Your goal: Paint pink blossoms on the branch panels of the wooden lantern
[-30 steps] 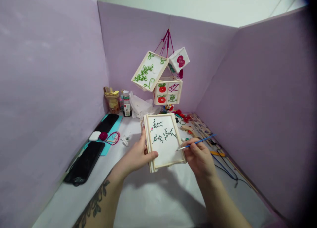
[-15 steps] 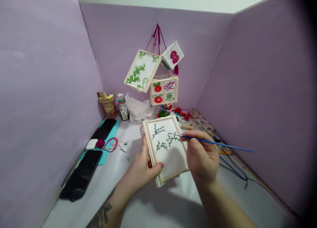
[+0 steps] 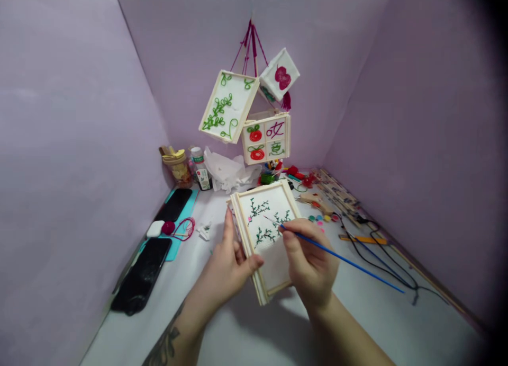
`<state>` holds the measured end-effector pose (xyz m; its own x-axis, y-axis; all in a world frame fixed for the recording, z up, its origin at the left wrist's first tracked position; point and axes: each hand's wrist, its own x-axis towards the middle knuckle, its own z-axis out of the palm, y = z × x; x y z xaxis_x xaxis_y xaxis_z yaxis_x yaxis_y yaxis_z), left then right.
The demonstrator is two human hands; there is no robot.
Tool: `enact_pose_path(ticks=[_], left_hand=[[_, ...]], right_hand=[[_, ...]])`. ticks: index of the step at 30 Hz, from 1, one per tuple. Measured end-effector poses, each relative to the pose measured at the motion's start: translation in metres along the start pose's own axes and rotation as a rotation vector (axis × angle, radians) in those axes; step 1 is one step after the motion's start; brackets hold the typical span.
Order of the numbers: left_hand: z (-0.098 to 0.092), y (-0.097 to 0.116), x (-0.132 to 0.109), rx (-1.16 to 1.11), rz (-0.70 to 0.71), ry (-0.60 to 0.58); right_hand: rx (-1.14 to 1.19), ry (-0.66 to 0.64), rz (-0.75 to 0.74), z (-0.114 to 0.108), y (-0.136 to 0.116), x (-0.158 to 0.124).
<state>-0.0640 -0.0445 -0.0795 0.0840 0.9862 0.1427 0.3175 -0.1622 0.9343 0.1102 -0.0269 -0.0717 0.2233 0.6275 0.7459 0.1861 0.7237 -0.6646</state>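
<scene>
A wooden-framed box lantern (image 3: 273,260) is held tilted above the table, its white panel facing me. Green painted branches with a pink spot near the upper left decorate that panel. My left hand (image 3: 226,262) grips the lantern's left side, thumb on the front frame and fingers mostly behind. Between the thumb and fingers of my right hand (image 3: 313,262) is a thin blue paintbrush (image 3: 341,257). The brush tip points at the panel beside the upper branches; whether it touches the surface I cannot tell.
Decorated box lanterns (image 3: 230,106) hang from purple cords at the back. Phones (image 3: 143,276), a yarn ball (image 3: 168,228), a jar (image 3: 179,170) and a bottle (image 3: 202,170) stand left. Small paint pots (image 3: 326,218), a yellow cutter (image 3: 363,240) and black cords (image 3: 397,273) lie right. Lilac walls enclose three sides.
My right hand has moved down and left with the paintbrush, whose tip has shifted left and whose handle slants more steeply. The view has tipped down slightly, and paint pots now show.
</scene>
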Motion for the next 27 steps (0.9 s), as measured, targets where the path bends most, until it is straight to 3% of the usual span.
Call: enact_pose_path(ticks=[3, 4, 5, 8, 13, 17, 21, 27], left_hand=[[-0.007, 0.001, 0.014, 0.219, 0.159, 0.416], [-0.009, 0.002, 0.02, 0.257, 0.244, 0.514], [-0.01, 0.004, 0.027, 0.275, 0.316, 0.54], [-0.013, 0.012, 0.048, 0.237, 0.388, 0.388], [-0.026, 0.034, 0.076, 0.193, 0.368, 0.218], [-0.034, 0.04, 0.085, 0.197, 0.367, 0.12], [-0.039, 0.037, 0.089, 0.171, 0.32, 0.059], [-0.052, 0.032, 0.094, 0.178, 0.255, 0.033]], right_hand=[[0.014, 0.008, -0.01, 0.0, 0.002, 0.0], [0.016, 0.007, -0.014, 0.0, 0.002, 0.0], [0.019, 0.005, -0.016, -0.001, 0.002, 0.0], [0.038, -0.006, -0.015, -0.003, 0.003, -0.001], [0.093, 0.014, -0.006, -0.003, 0.005, -0.005], [0.199, 0.078, 0.077, -0.005, -0.001, -0.006], [0.293, 0.075, 0.202, -0.013, -0.016, 0.014], [0.238, -0.125, 0.0, -0.007, -0.009, 0.058]])
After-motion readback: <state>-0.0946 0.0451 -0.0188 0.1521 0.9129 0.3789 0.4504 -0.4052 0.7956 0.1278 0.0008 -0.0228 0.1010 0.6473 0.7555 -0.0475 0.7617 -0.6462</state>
